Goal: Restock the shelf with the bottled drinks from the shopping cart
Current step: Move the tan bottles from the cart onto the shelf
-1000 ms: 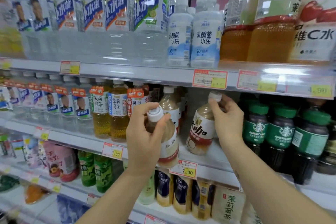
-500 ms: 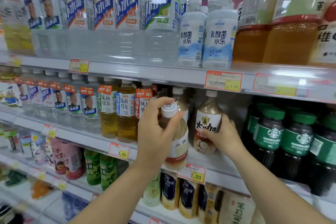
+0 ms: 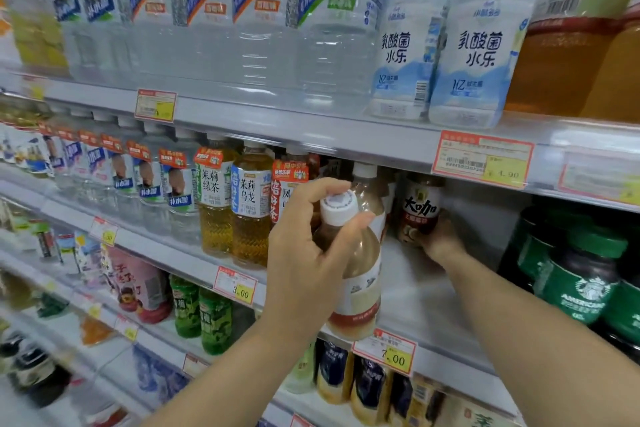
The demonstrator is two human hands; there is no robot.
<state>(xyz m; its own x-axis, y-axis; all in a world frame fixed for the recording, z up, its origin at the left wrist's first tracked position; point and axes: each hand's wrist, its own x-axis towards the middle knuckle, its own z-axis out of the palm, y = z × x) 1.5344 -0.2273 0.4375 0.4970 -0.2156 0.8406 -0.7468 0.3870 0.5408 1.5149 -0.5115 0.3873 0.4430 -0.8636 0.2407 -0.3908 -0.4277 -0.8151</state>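
A brown-labelled bottle [image 3: 420,211] is seen right of centre in the frame, standing upright deep on the middle shelf [image 3: 415,305], in the shadow under the shelf above. It is gripped low on its body by the right hand [image 3: 441,243], whose fingers are wrapped round its far side and mostly hidden. Half a second ago this bottle was held nearer the shelf's front edge with its white cap in plain sight; a second ago it was held by the neck and tilted. Now it has been pushed further back, and its top is lost in the dark.

A second, pale milky bottle [image 3: 356,274] is held at the centre of the frame, in front of the shelf edge and just left of the first. It is clasped round the neck and shoulder by the left hand [image 3: 304,253], with the thumb laid beside the white cap [image 3: 337,206]. Its place is little changed from the earlier frames.

A price tag marked 7.00 [image 3: 384,352] is fixed below it. Amber tea bottles [image 3: 251,204] are ranged to the left, green-capped dark bottles [image 3: 581,274] to the right, and white bottles [image 3: 481,45] are stood on the shelf above.
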